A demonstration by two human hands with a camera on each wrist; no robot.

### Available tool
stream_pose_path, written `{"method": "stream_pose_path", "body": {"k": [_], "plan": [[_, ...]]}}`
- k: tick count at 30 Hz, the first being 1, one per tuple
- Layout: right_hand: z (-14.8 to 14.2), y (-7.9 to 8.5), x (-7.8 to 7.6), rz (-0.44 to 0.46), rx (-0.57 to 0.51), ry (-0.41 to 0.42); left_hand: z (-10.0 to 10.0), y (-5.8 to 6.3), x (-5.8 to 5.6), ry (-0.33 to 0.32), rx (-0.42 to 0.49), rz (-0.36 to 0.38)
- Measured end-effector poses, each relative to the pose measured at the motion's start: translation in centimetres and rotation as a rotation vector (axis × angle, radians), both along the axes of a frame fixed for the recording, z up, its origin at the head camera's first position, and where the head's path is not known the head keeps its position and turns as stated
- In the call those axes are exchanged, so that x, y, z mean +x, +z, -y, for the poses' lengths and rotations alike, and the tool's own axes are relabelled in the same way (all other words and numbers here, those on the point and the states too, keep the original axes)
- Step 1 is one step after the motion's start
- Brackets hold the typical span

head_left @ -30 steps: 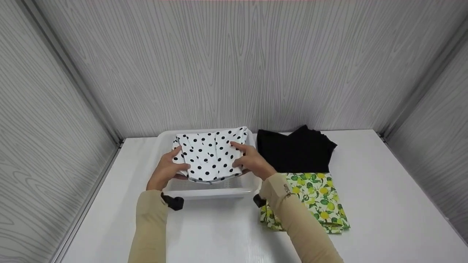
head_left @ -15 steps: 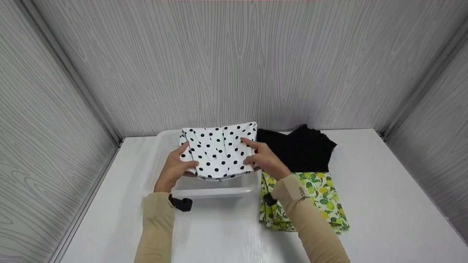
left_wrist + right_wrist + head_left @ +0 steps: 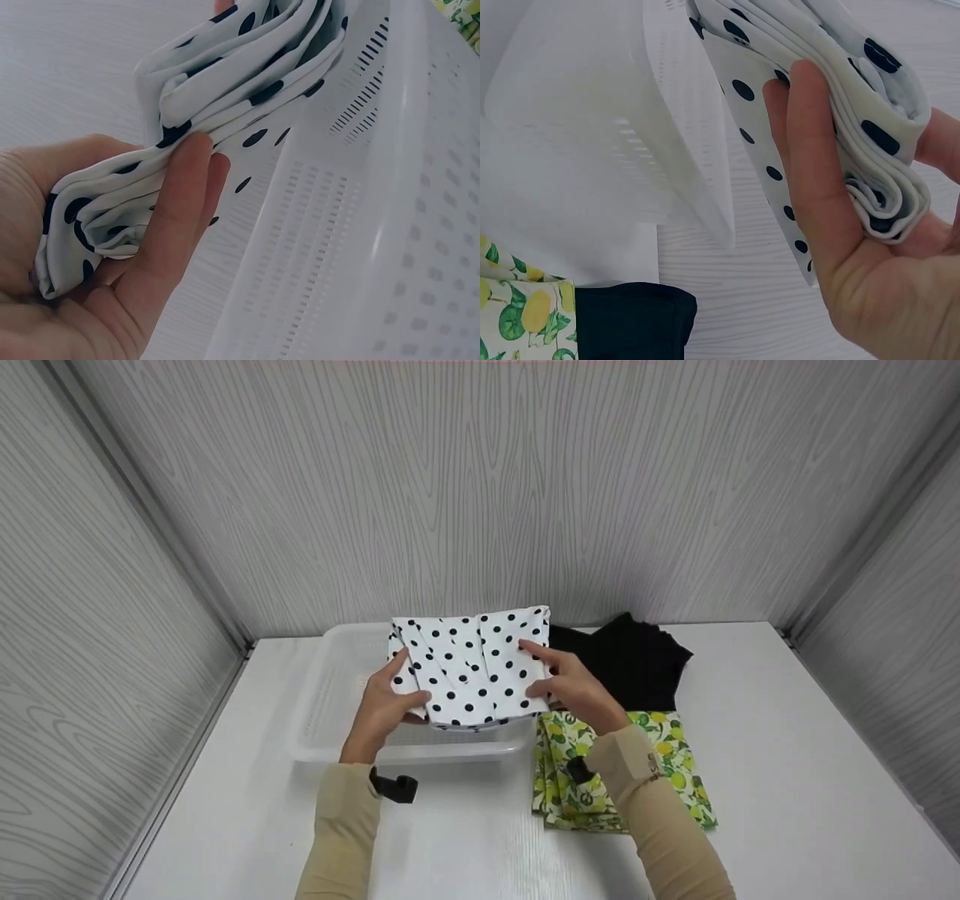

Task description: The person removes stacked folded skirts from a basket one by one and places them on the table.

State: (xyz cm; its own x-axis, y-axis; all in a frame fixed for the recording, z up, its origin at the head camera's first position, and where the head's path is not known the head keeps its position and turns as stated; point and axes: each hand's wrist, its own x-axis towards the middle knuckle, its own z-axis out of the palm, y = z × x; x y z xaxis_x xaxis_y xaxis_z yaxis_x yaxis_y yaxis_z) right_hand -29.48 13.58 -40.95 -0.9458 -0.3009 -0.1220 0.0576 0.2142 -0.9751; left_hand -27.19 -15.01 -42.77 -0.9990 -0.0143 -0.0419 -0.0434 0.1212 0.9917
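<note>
A folded white cloth with black polka dots (image 3: 469,671) is held up between both hands, over the right part of a white plastic basket (image 3: 315,720). My left hand (image 3: 381,706) grips its left side, thumb on top and fingers beneath. On the opposite side my right hand (image 3: 574,688) grips it the same way. The left wrist view shows the layered folds of the dotted cloth (image 3: 255,82) between thumb and fingers. In the right wrist view the cloth's rolled edge (image 3: 885,135) lies in the right hand (image 3: 855,247).
Right of the basket lies a folded black cloth (image 3: 637,660) near the back wall (image 3: 480,495). In front of it is a folded lemon-print cloth (image 3: 682,765), partly covered by the right forearm (image 3: 667,817). All stand on a white table (image 3: 780,780) with walls at the sides.
Both hands have carried the dotted cloth to the right and slightly toward the back wall, uncovering more of the basket's left side. The basket and the other cloths stay put.
</note>
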Motion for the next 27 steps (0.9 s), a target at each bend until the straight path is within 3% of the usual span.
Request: {"method": "stream_pose_path", "body": {"k": [8,27], "plan": [[-2.0,-0.1,0.8,-0.03,-0.002,0.001,-2.1,-0.6,0.6,0.017,0.022,-0.003],[-6.1,-0.7,2.0,-0.073,-0.018,0.003,-5.4,-1.0,1.3,-0.049,0.007,-0.078]]}}
